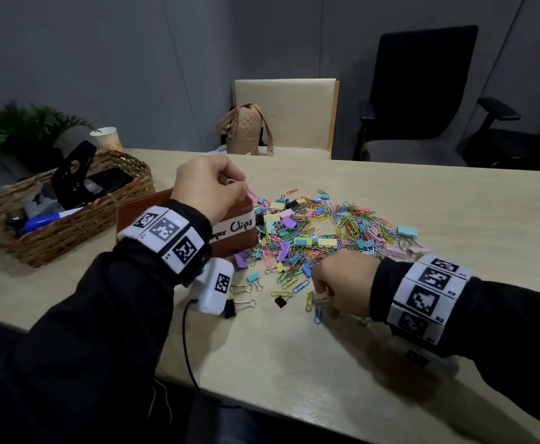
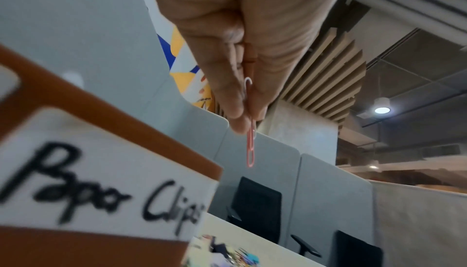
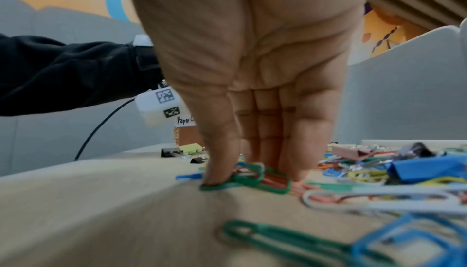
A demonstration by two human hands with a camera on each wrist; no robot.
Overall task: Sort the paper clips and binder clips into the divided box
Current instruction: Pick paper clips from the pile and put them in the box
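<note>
My left hand (image 1: 240, 187) hovers over the brown box (image 1: 236, 246) labelled "Paper Clips". It pinches a pink paper clip (image 2: 250, 151) and a white one (image 2: 247, 85) between thumb and fingers (image 2: 235, 111). To the right of the box, a mixed pile of coloured paper clips and binder clips (image 1: 320, 225) is spread across the table. At the pile's near edge my right hand (image 1: 324, 299) points down at the tabletop. Its thumb (image 3: 217, 151) and fingers pinch green paper clips (image 3: 248, 178) lying there. The box's inside is hidden.
A wicker basket (image 1: 70, 225) with a black punch and a marker stands left of the box. Behind it are a paper cup (image 1: 106, 139) and a plant. A tan bag (image 1: 246, 129) sits on a chair across the table. A black cable (image 1: 187, 347) hangs from my left wrist.
</note>
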